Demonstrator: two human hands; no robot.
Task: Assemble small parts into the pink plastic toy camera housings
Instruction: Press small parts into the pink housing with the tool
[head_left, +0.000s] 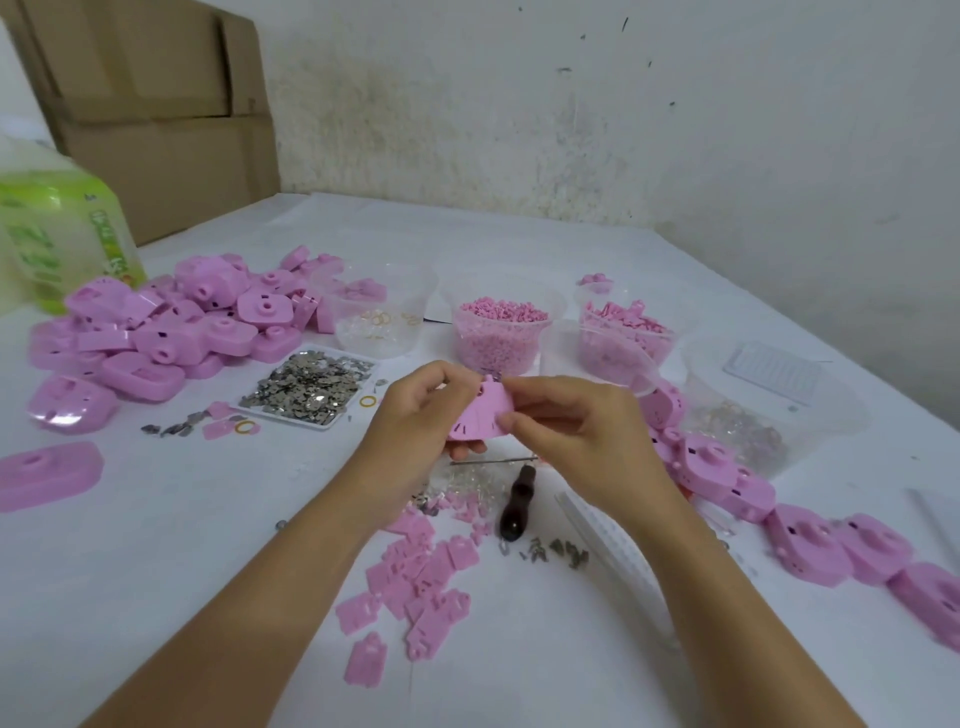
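A pink toy camera housing (480, 418) is held above the table at the centre, between both hands. My left hand (415, 415) grips its left side with curled fingers. My right hand (566, 431) pinches its upper right edge, where a small metal part sticks up. Below the hands lie flat pink plates (415, 571) and a dark-handled awl (517, 501). A tray of small metal pieces (306, 387) sits to the left.
A heap of pink housings (171, 327) lies at the left, and a row of housings (810, 535) runs along the right. Clear tubs hold pink pellets (501, 327), pink bits (626, 332), rings (379, 317) and clear parts (753, 415). A green bottle (57, 244) and cardboard boxes (156, 104) stand behind.
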